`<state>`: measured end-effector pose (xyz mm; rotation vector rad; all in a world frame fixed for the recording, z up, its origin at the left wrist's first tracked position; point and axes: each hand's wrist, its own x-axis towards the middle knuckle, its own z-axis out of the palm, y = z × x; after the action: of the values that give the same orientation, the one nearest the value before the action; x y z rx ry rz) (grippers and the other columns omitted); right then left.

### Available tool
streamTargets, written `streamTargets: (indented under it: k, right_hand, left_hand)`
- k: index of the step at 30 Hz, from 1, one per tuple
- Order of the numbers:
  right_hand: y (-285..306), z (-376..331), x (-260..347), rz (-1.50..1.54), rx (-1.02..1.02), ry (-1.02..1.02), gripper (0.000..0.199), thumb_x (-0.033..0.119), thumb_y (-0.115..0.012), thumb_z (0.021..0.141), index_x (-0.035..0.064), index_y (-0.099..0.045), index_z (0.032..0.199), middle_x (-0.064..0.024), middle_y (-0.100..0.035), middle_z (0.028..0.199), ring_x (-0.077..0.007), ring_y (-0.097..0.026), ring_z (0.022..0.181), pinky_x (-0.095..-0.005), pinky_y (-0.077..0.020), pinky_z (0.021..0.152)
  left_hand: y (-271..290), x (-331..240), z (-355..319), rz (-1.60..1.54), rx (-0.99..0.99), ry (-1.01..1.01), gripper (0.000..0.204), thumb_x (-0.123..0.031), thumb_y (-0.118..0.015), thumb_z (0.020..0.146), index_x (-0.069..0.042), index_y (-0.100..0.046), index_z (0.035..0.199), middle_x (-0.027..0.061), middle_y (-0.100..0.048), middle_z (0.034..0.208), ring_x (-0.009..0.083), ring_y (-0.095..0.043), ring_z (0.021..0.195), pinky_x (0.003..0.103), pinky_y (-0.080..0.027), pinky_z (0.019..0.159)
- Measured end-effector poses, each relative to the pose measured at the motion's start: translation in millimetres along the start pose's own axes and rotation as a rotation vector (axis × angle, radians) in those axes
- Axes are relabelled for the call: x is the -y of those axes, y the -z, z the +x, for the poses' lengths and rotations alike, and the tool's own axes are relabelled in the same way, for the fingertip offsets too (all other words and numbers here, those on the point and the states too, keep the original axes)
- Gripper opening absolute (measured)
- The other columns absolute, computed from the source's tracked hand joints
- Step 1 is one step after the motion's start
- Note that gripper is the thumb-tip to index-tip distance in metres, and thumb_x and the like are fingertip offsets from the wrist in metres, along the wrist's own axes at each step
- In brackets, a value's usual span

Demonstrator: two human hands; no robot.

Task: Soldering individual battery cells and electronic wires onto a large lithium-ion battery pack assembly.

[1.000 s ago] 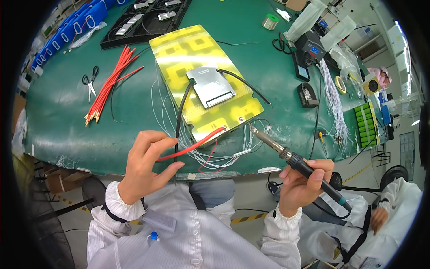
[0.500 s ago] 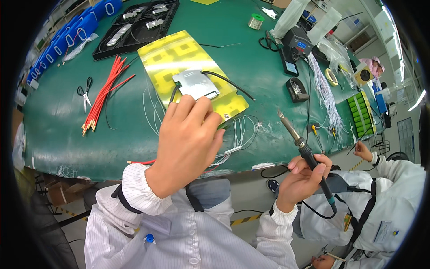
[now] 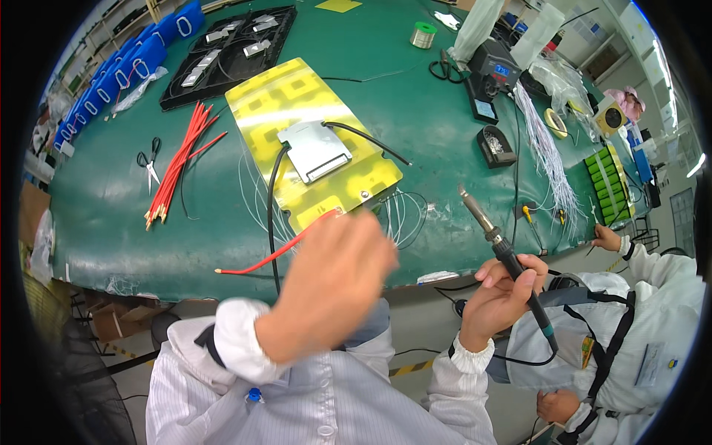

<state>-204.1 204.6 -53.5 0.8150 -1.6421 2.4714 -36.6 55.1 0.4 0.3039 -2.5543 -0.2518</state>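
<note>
My right hand is wrapped round a soldering iron, its bare tip pointing up and away from me. My left hand is blurred over the table's near edge, fingers smeared, so whether it holds anything is unclear. Just beyond it lies a pack with a yellow patterned cover. On that cover rests a flat silver module with two black cables, one running right and one toward me. A red wire runs from the pack's near end, partly behind my left hand. Thin white wires spread beside the pack.
Red wires and scissors lie left. A black tray and blue bins stand farther back. On the right are a soldering station, solder spool, small black box, white wire bundle and a co-worker.
My left hand has come off the silver module and moved toward me and slightly right, uncovering the module, the red wire and a black cable. The right hand still holds the iron, nearly unmoved.
</note>
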Motion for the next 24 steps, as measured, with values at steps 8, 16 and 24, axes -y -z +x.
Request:
streamTargets:
  k: [8,16,24]
  right_hand:
    - [0.9,43.5,-43.0,-0.131,0.054,0.039,0.017,0.011,-0.051,0.098,-0.0014,-0.052,0.11,-0.0084,-0.058,0.074,-0.0152,-0.057,0.067,-0.0284,-0.0482,0.063]
    - [37.0,134.5,-129.8,-0.795,0.075,0.073,0.02,0.017,-0.059,0.096,0.004,-0.057,0.111,-0.0034,-0.059,0.077,-0.0099,-0.057,0.072,-0.0259,-0.0453,0.065]
    - [-5.3,44.3,-80.5,-0.403,0.059,0.029,0.019,0.015,-0.053,0.1,0.0042,-0.058,0.114,-0.0074,-0.061,0.101,-0.0112,-0.058,0.087,-0.0266,-0.0499,0.069]
  left_hand:
    - [31.6,26.3,-85.1,-0.433,0.508,-0.107,0.02,-0.019,-0.072,0.08,-0.007,-0.056,0.085,0.0073,-0.051,0.082,0.027,-0.054,0.078,0.037,-0.043,0.067]
    - [119.7,140.7,-202.8,-0.07,0.312,0.739,0.018,-0.006,-0.073,0.074,0.003,-0.058,0.071,0.015,-0.051,0.06,0.0275,-0.052,0.054,0.037,-0.039,0.052]
    - [109.8,241.1,-93.2,-0.446,-0.122,0.612,0.024,-0.019,-0.052,0.099,0.003,-0.061,0.094,0.0056,-0.062,0.085,0.0107,-0.054,0.076,0.026,-0.042,0.071]
